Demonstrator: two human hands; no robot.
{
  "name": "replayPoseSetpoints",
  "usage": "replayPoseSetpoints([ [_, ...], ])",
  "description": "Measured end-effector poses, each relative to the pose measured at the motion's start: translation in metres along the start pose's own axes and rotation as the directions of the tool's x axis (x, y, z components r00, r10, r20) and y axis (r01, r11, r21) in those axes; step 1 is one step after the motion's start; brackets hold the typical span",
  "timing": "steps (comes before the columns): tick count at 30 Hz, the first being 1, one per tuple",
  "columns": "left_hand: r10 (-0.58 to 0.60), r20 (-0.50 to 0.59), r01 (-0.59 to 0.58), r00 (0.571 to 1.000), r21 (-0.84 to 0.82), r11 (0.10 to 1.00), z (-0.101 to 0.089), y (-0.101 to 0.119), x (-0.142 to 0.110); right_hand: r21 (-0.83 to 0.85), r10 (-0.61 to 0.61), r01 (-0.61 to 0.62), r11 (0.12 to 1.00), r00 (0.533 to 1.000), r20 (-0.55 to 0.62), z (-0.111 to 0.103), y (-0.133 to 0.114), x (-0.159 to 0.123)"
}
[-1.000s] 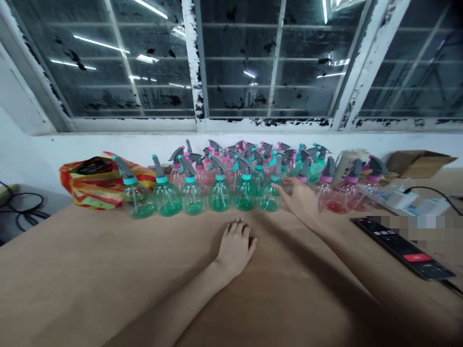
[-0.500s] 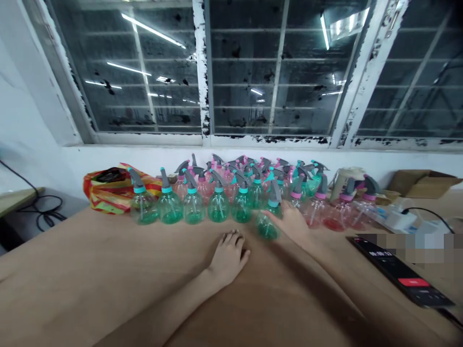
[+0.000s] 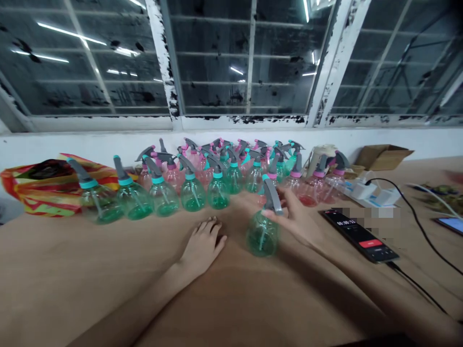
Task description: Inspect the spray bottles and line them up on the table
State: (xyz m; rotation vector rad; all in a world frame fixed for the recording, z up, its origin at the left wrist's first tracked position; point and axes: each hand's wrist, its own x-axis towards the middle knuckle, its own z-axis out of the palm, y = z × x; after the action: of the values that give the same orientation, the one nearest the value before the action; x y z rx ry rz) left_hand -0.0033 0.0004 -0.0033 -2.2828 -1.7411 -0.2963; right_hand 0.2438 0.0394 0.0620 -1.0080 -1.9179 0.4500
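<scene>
My right hand (image 3: 294,217) is closed around the neck of a clear green spray bottle (image 3: 263,236) with a grey trigger head, in front of the other bottles. My left hand (image 3: 202,243) lies palm down on the wooden table (image 3: 213,308), fingers loosely stretched and holding nothing. Beyond it stands a front row of green spray bottles with turquoise collars, among them a green spray bottle (image 3: 193,193) in the middle. Pink spray bottles continue to the right, one pink spray bottle (image 3: 307,190) being just past my right hand. More green and pink ones crowd behind.
A red and yellow plastic bag (image 3: 47,190) lies at the left end of the row. On the right are a phone (image 3: 358,236) showing a timer, a power strip (image 3: 376,195) with cables, and an open cardboard box (image 3: 383,156). Windows rise behind the table.
My right hand has brought the green spray bottle nearer to me, out from the row. My left hand still rests on the table. The view has turned right and downward.
</scene>
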Motion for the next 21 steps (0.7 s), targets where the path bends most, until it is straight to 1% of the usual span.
replayPoseSetpoints([
  [2, -0.004, 0.002, 0.004, 1.000, -0.006, 1.000, -0.001, 0.000, 0.000, 0.175, 0.054, -0.052, 0.983, 0.999, -0.005, 0.007, -0.001, 0.005],
  [3, -0.004, 0.006, 0.004, 1.000, -0.011, 1.000, -0.001, 0.000, 0.001, 0.228, 0.081, -0.077, 0.971, 0.997, -0.008, 0.011, -0.001, 0.007],
  [6, -0.002, 0.017, 0.002, 1.000, -0.019, 1.000, -0.001, 0.000, 0.001, 0.282, 0.113, -0.100, 0.954, 0.993, -0.031, 0.020, -0.003, 0.012],
  [8, 0.002, 0.017, -0.001, 1.000, -0.021, 1.000, 0.000, 0.000, 0.001, 0.314, 0.086, -0.067, 0.947, 0.995, -0.047, 0.025, -0.002, 0.015],
  [10, 0.007, 0.014, -0.007, 1.000, -0.020, 1.000, 0.000, 0.000, 0.000, 0.357, 0.053, -0.039, 0.933, 0.998, -0.029, 0.027, 0.001, 0.019],
  [14, 0.010, 0.021, -0.010, 1.000, -0.017, 1.000, 0.001, -0.001, -0.001, 0.385, 0.028, -0.046, 0.922, 0.998, 0.052, 0.028, 0.008, 0.023],
  [17, 0.004, 0.018, -0.003, 1.000, -0.045, 0.999, 0.001, 0.000, -0.001, 0.397, -0.001, -0.044, 0.917, 0.993, 0.114, 0.031, 0.013, 0.024],
  [19, 0.001, 0.006, 0.000, 1.000, -0.064, 0.998, 0.001, 0.000, -0.002, 0.370, 0.009, -0.058, 0.927, 0.991, 0.131, 0.033, 0.016, 0.024],
  [21, 0.002, -0.001, -0.002, 1.000, -0.070, 0.998, 0.001, 0.000, -0.002, 0.324, 0.013, -0.053, 0.945, 0.992, 0.123, 0.036, 0.018, 0.024],
])
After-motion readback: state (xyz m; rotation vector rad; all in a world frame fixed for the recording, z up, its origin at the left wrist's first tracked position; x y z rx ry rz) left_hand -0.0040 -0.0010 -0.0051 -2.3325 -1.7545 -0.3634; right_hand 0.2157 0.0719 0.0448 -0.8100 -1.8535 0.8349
